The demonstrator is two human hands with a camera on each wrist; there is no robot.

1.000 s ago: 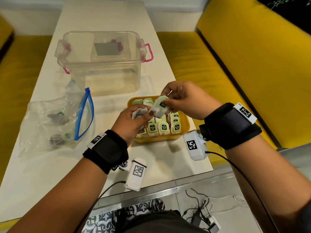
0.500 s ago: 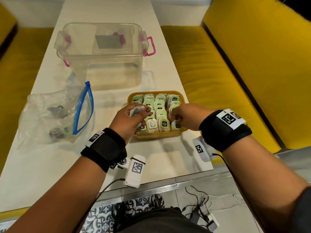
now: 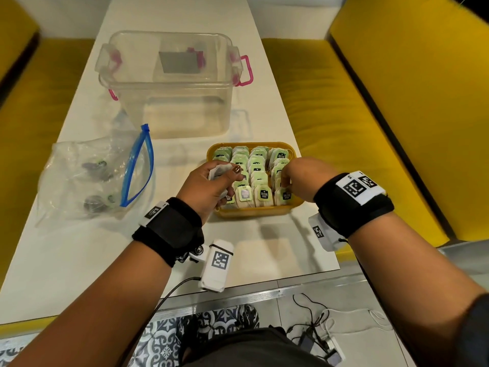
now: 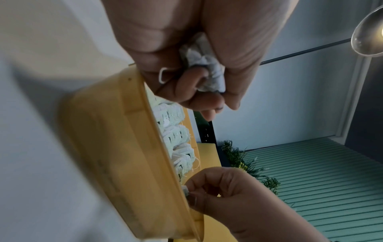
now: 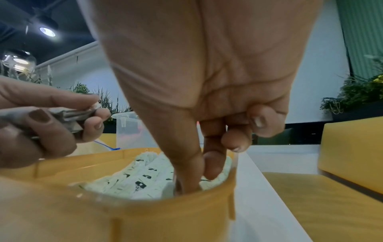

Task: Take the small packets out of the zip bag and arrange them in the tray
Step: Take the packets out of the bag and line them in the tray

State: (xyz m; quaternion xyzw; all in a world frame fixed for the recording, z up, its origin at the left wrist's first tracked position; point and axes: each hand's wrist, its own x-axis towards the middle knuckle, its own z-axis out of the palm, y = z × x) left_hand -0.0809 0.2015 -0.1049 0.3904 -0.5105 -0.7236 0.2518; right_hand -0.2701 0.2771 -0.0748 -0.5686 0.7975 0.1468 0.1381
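A yellow tray [image 3: 254, 211] near the table's front edge holds several rows of green-and-white packets [image 3: 258, 165] standing upright. My left hand [image 3: 232, 176] hovers over the tray's near left corner and grips a small bunch of packets [image 3: 218, 170], also visible in the left wrist view as packets [image 4: 207, 65]. My right hand [image 3: 284, 181] reaches into the near right corner, thumb and forefinger down among the rows, pinching a packet [image 4: 185, 190] at the tray's near wall [image 5: 145, 217]. The zip bag [image 3: 79, 176] lies open to the left with a few packets inside.
A clear lidded container [image 3: 172, 83] with pink latches stands behind the tray. Yellow bench seats [image 3: 370, 128] flank the white table [image 3: 79, 260]. Cables and a patterned floor show below the table's front edge.
My right hand has come down from above the tray with a packet and now sits in the near right corner. My left hand stays put, still holding its bunch.
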